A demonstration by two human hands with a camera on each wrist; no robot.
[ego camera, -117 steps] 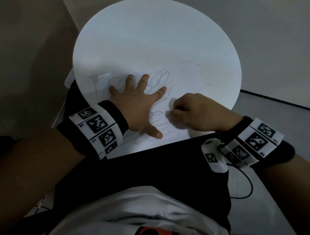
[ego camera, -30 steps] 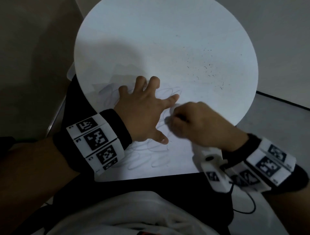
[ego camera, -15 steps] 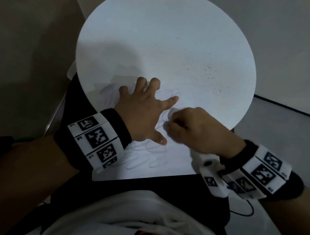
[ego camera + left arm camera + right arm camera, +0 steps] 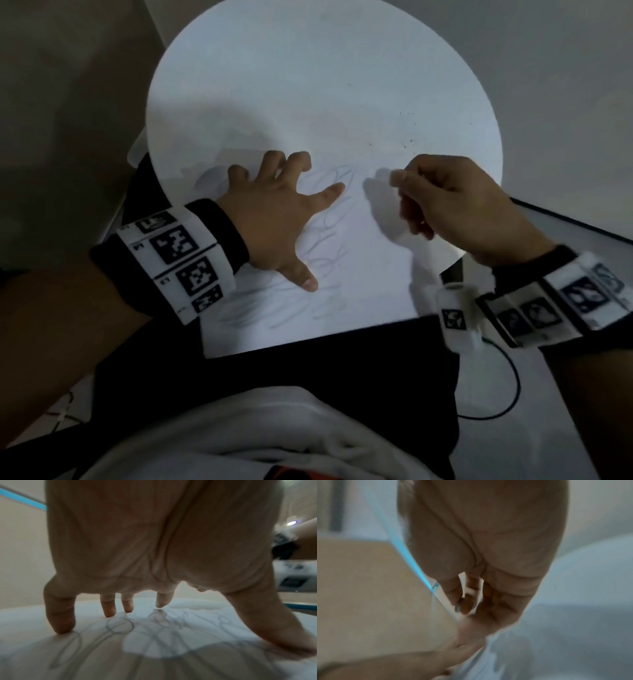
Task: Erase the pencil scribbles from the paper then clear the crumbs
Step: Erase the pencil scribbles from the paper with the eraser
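Observation:
A white sheet of paper (image 4: 359,301) lies on the round white table (image 4: 308,85), overhanging its near edge. Grey pencil scribbles (image 4: 329,240) loop across the sheet's left half and show under the palm in the left wrist view as scribbles (image 4: 120,627). My left hand (image 4: 284,209) presses flat on the paper with fingers spread, seen again as the left hand (image 4: 120,608). My right hand (image 4: 407,192) hovers above the paper's right side and pinches a small white eraser (image 4: 395,178) at its fingertips. Dark eraser crumbs (image 4: 407,144) dot the table beyond it. The right wrist view is blurred.
The table's right edge (image 4: 486,219) runs just behind my right hand, with grey floor below. A black cable (image 4: 507,394) loops on the floor at the right. My lap in dark clothing (image 4: 308,363) sits against the paper's near edge.
My right hand has lifted off the scribbles and moved right and away from the left hand, still holding the eraser. The left hand stays spread on the paper.

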